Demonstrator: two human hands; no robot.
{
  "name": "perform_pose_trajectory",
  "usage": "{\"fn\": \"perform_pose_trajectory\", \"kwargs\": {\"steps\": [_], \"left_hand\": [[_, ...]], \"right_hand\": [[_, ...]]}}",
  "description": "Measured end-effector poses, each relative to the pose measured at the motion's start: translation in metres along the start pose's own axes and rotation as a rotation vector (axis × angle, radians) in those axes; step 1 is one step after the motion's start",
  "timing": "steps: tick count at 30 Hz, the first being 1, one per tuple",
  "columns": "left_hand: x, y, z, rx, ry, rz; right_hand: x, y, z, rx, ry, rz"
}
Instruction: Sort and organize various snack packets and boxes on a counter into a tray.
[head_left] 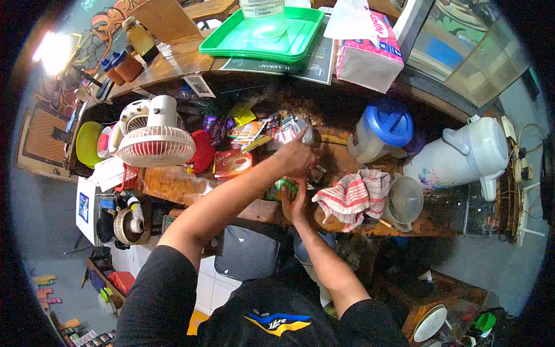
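Observation:
My left hand (297, 154) reaches over the wooden counter to a clear plastic bag (299, 130) among a pile of sachets (248, 131); whether its fingers grip the bag is unclear. Nearer to me, my right hand (295, 200) is closed around a green packet (279, 189) at the counter's front edge. Dark small packets (317, 173) lie just right of the hands. To the left of the pile are a red box with a cup picture (233, 164) and a red plush toy (201, 151). A red-striped cloth (353, 195) lies to the right.
A white fan (156, 145) stands at the left. On the right are a blue-lidded container (388, 126), a clear pitcher (405, 199) and a large white vacuum flask (459, 156). Green trays (303, 26) and a tissue pack (368, 65) rest on the upper ledge. A dark chair (248, 249) is below the counter.

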State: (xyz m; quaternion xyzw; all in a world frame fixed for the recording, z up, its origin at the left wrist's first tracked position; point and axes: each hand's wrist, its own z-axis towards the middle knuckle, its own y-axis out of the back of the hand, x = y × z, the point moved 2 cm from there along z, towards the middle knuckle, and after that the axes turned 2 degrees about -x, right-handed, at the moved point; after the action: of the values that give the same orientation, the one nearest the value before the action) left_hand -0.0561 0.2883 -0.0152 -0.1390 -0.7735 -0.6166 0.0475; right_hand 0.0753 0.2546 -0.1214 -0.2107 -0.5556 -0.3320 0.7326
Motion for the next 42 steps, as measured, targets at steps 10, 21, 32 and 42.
{"fn": "perform_pose_trajectory", "kwargs": {"steps": [10, 21, 32, 42], "left_hand": [[0.020, 0.010, -0.034, -0.354, 0.141, -0.406], [0.027, 0.027, -0.129, -0.682, 0.664, -1.531], [0.000, 0.035, -0.138, -0.638, 0.787, -1.452], [-0.036, 0.054, -0.182, -0.804, 0.462, -0.719]], "right_hand": [[-0.003, -0.003, -0.006, -0.032, 0.029, -0.018], [-0.008, 0.004, 0.003, -0.169, -0.323, 0.272], [0.067, 0.000, 0.018, -0.036, -0.449, 0.668], [0.083, 0.005, 0.020, -0.001, -0.583, 0.814]]}}
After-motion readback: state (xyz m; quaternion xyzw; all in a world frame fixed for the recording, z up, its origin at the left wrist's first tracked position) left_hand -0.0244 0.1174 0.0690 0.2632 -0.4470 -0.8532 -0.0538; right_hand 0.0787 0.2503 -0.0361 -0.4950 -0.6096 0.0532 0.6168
